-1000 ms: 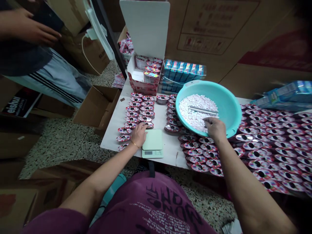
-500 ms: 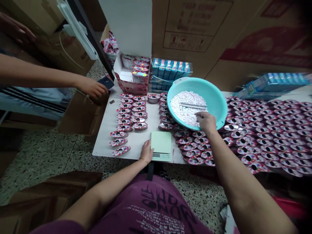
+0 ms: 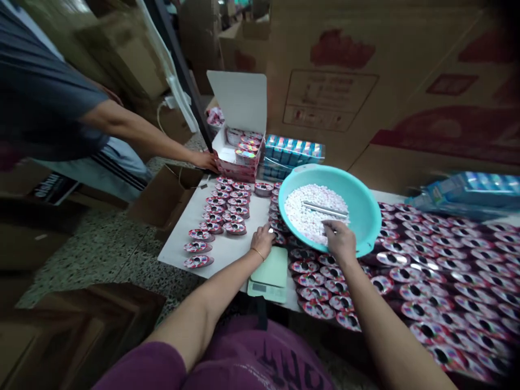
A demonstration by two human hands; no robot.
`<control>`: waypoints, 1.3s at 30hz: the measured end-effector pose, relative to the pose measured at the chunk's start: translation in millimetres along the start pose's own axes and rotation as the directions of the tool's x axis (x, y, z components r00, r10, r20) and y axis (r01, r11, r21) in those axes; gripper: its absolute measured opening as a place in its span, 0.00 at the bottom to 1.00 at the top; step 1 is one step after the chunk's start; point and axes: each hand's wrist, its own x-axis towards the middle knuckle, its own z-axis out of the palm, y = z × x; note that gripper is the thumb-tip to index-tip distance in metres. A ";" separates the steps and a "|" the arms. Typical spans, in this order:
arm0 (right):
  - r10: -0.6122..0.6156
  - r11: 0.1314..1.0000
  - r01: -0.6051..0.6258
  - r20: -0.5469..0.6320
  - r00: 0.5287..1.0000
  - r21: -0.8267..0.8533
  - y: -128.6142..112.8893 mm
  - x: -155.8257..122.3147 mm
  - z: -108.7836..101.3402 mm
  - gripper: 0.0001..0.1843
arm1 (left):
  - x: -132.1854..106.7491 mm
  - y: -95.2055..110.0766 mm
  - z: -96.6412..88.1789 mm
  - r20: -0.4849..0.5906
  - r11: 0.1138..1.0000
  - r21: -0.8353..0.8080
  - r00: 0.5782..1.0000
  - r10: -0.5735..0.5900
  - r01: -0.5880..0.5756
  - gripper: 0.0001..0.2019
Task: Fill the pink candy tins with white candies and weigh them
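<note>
My left hand (image 3: 262, 241) is at the frontmost oval pack (image 3: 278, 237) of a short row left of the basin, its fingers bent against the pack; the fingertips are partly hidden. Just under that wrist lies a pale green kitchen scale (image 3: 273, 271). Inside the turquoise basin (image 3: 361, 203), my right hand (image 3: 340, 241) hangs over the near edge of small white pellets (image 3: 303, 203). Its fingers are drawn together, and what they hold is too small to make out. A silver metal bar (image 3: 325, 209) rests on the pellets.
Many printed oval packs (image 3: 422, 290) with dark round holes crowd the right side; more packs (image 3: 235, 210) stand in rows at left. Behind them are an open carton (image 3: 239, 172) and blue wrapped boxes (image 3: 292, 151). A co-worker's hand (image 3: 207, 161) touches the carton.
My left hand has gone from the scale's left edge up to the oval pack. My right hand stays in the basin. The co-worker's hand has moved from a dark flat object to the carton.
</note>
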 end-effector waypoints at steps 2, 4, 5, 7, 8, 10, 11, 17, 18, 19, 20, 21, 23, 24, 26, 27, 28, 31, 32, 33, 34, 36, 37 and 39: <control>-0.006 0.998 0.001 0.071 0.997 0.066 3.1 1.2 -0.2 0.14 | -2.1 -1.1 -7.1 -0.058 0.999 0.023 0.998 -0.032 0.033 0.09; -0.021 0.994 0.007 0.124 0.992 0.111 4.5 2.3 -0.7 0.14 | -16.5 -3.9 -20.5 -0.150 0.999 0.037 0.988 -0.032 0.038 0.09; -0.032 0.992 0.015 0.139 0.990 0.123 4.6 2.6 -1.2 0.14 | -27.5 -4.9 -28.2 -0.192 0.998 0.045 0.981 -0.023 0.032 0.09; -0.058 0.990 0.037 0.147 0.987 0.139 4.3 2.7 -2.2 0.14 | -53.3 -3.8 -41.5 -0.238 0.998 0.057 0.971 0.000 0.014 0.09; -0.071 0.988 0.051 0.140 0.988 0.145 4.2 2.5 -2.6 0.13 | -66.4 -1.5 -45.4 -0.242 0.998 0.058 0.970 0.003 0.011 0.09; -0.094 0.984 0.074 0.122 0.988 0.160 4.4 2.1 -2.8 0.13 | -89.6 6.0 -45.8 -0.229 0.999 0.048 0.973 -0.012 0.023 0.09; -0.100 0.983 0.080 0.113 0.989 0.168 4.6 1.8 -2.6 0.13 | -98.6 10.3 -42.3 -0.215 0.999 0.042 0.976 -0.023 0.033 0.08; -0.076 0.988 0.061 0.105 0.992 0.142 2.6 0.5 -3.1 0.14 | -123.5 18.3 -12.0 -0.121 0.999 -0.009 0.991 -0.050 0.049 0.07; -0.073 0.990 0.060 0.099 0.992 0.129 1.8 0.3 -3.7 0.14 | -126.4 14.6 -11.1 -0.114 0.998 -0.037 0.992 -0.051 0.047 0.10; -0.068 0.992 0.058 0.088 0.994 0.114 1.2 0.2 -4.2 0.14 | -129.6 9.0 -11.8 -0.108 0.996 -0.074 0.993 -0.056 0.048 0.14; -0.063 0.994 0.055 0.076 0.995 0.097 1.0 0.3 -4.4 0.15 | -132.8 1.6 -13.6 -0.107 0.991 -0.121 0.992 -0.069 0.056 0.19; -0.057 0.995 0.052 0.066 0.996 0.081 1.2 0.6 -4.2 0.15 | -136.0 -7.2 -16.3 -0.111 0.982 -0.171 0.989 -0.094 0.074 0.24; -0.044 0.998 0.041 0.056 0.997 0.052 2.3 1.8 -2.9 0.16 | -141.6 -27.1 -22.9 -0.141 0.957 -0.258 0.975 -0.170 0.129 0.28; -0.036 0.999 0.034 0.057 0.998 0.038 2.9 2.6 -2.0 0.16 | -144.0 -36.6 -26.2 -0.155 0.948 -0.282 0.968 -0.197 0.148 0.29; -0.017 1.000 0.017 0.068 0.998 0.008 3.7 4.0 -0.6 0.16 | -147.3 -51.4 -31.6 -0.176 0.938 -0.308 0.960 -0.220 0.159 0.29; -0.007 1.000 0.007 0.077 0.997 -0.005 3.8 4.6 -0.1 0.16 | -148.2 -56.1 -33.4 -0.178 0.936 -0.317 0.959 -0.218 0.154 0.29; 0.003 1.000 -0.002 0.089 0.996 -0.016 3.6 5.1 0.2 0.16 | -148.4 -58.9 -34.4 -0.179 0.933 -0.329 0.960 -0.214 0.147 0.28; 0.038 0.999 -0.034 0.138 0.990 -0.029 2.7 5.6 0.5 0.15 | -145.5 -59.4 -33.0 -0.182 0.922 -0.369 0.963 -0.197 0.118 0.28; 0.047 0.999 -0.042 0.148 0.988 -0.034 2.7 5.4 0.6 0.15 | -143.6 -58.2 -31.5 -0.181 0.918 -0.383 0.966 -0.186 0.105 0.28; 0.052 0.998 -0.046 0.150 0.987 -0.040 2.9 5.2 0.9 0.15 | -141.3 -56.7 -29.9 -0.177 0.913 -0.399 0.969 -0.171 0.088 0.29; 0.052 0.998 -0.046 0.149 0.988 -0.046 3.5 4.9 1.2 0.15 | -138.8 -55.3 -28.2 -0.174 0.908 -0.414 0.973 -0.152 0.068 0.29; 0.039 0.998 -0.032 0.133 0.990 -0.055 5.3 4.4 2.1 0.15 | -133.5 -52.5 -25.5 -0.165 0.898 -0.439 0.981 -0.099 0.017 0.28; 0.033 0.998 -0.025 0.126 0.992 -0.058 6.4 4.2 2.6 0.15 | -130.9 -51.2 -24.6 -0.162 0.896 -0.444 0.984 -0.068 -0.012 0.28; 0.027 0.998 -0.020 0.117 0.993 -0.060 8.2 4.0 3.4 0.15 | -125.7 -48.1 -23.3 -0.171 0.902 -0.427 0.985 -0.008 -0.067 0.28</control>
